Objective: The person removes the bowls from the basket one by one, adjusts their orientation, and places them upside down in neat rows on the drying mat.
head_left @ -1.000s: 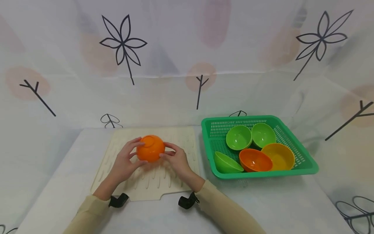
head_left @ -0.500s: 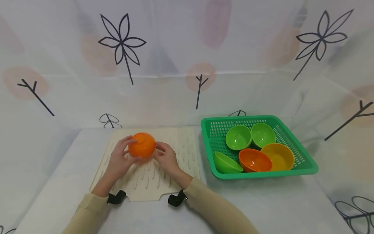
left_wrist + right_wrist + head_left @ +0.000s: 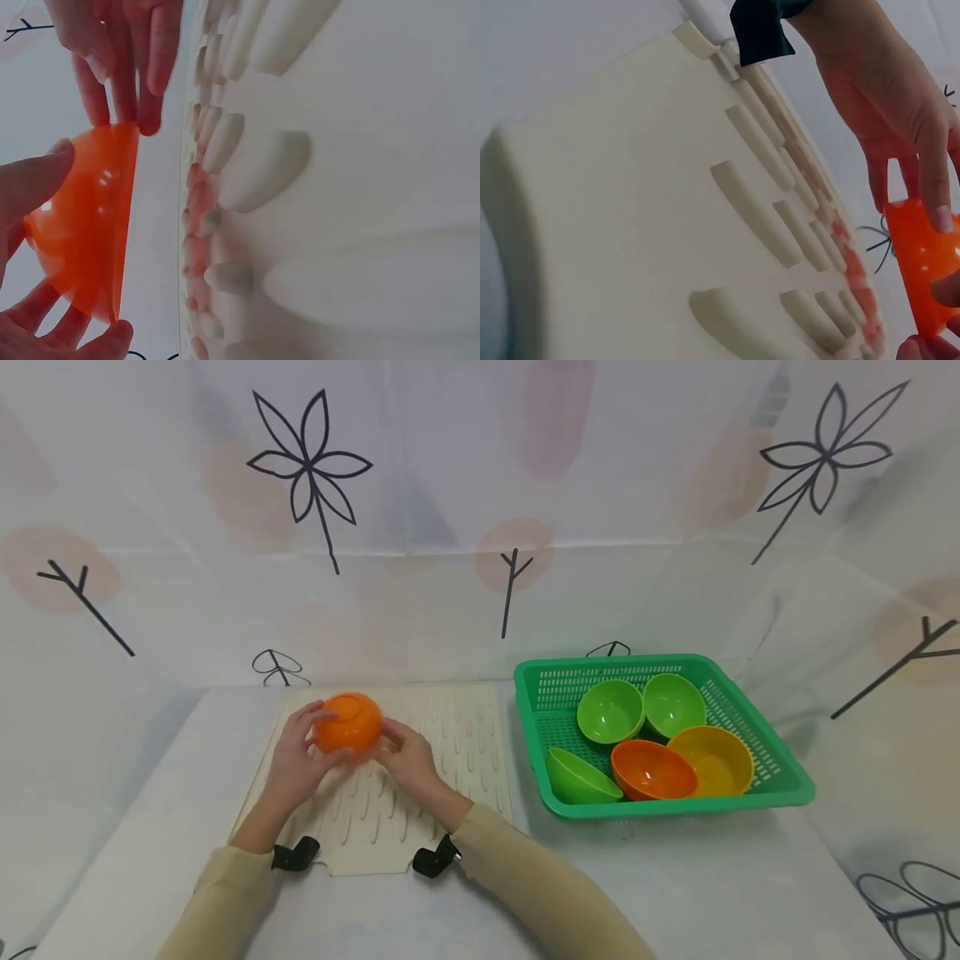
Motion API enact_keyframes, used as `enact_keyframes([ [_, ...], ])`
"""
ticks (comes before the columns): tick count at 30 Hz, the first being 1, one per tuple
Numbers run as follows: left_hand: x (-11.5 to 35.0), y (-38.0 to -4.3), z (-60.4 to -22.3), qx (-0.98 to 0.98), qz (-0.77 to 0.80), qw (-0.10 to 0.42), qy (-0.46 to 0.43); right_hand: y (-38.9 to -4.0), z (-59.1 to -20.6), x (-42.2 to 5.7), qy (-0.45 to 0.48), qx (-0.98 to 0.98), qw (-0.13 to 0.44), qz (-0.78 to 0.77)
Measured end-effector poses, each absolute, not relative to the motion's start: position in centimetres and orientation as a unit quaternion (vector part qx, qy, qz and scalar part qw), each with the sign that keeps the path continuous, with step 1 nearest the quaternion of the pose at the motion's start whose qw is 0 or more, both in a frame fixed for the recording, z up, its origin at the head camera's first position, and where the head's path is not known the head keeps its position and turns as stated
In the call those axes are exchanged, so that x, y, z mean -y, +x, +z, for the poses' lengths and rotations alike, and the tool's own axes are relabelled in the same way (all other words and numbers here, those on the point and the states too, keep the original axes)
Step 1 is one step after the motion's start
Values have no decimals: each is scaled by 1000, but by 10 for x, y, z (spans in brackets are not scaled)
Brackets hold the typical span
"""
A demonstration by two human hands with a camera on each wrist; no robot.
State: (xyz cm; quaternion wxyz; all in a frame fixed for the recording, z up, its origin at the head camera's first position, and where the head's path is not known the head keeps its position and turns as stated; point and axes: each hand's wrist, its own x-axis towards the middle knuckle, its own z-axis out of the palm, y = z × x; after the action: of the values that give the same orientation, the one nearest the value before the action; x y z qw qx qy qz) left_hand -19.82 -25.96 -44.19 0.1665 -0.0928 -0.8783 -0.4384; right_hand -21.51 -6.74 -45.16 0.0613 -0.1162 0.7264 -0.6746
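An orange bowl [image 3: 351, 727] is upside down, its base ring up and its rim toward the cream ridged drying mat [image 3: 442, 752]. My left hand [image 3: 291, 767] grips it from the left, thumb on the near side and fingers on the far side. On the opposite side, my right hand [image 3: 412, 767] holds the bowl's edge with its fingertips. From the left wrist, a gap shows between the bowl's rim [image 3: 127, 217] and the mat's ridges [image 3: 270, 169]. The right wrist view crops the bowl [image 3: 922, 262] at its right edge.
A green plastic basket [image 3: 551, 668] stands right of the mat. In it lie several bowls: green bowls [image 3: 609, 712], an orange bowl [image 3: 652, 768] and a yellow bowl [image 3: 716, 760]. Patterned white cloth [image 3: 420, 627] hangs behind the white-covered table [image 3: 675, 877].
Both hands have carried the upside-down orange bowl leftward and slightly away over the mat. The basket and its bowls stay as they were.
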Motion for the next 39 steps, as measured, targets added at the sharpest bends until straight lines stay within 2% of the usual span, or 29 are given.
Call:
enact_keyframes([
  [15, 272, -223, -442, 848, -513, 136, 20, -245, -460, 100, -121, -755, 89, -638],
  [21, 277, -235, -448, 838, -520, 155, 50, -248, -462, 113, -164, -806, 102, -560],
  [28, 280, -241, -451, 850, -502, 139, 76, -248, -460, 118, -229, -805, 151, -526],
  [31, 282, -243, -452, 853, -495, 136, 89, -249, -459, 121, -259, -819, 154, -489],
  [39, 281, -255, -458, 850, -501, 119, 109, -255, -458, 116, -242, -826, 154, -485],
])
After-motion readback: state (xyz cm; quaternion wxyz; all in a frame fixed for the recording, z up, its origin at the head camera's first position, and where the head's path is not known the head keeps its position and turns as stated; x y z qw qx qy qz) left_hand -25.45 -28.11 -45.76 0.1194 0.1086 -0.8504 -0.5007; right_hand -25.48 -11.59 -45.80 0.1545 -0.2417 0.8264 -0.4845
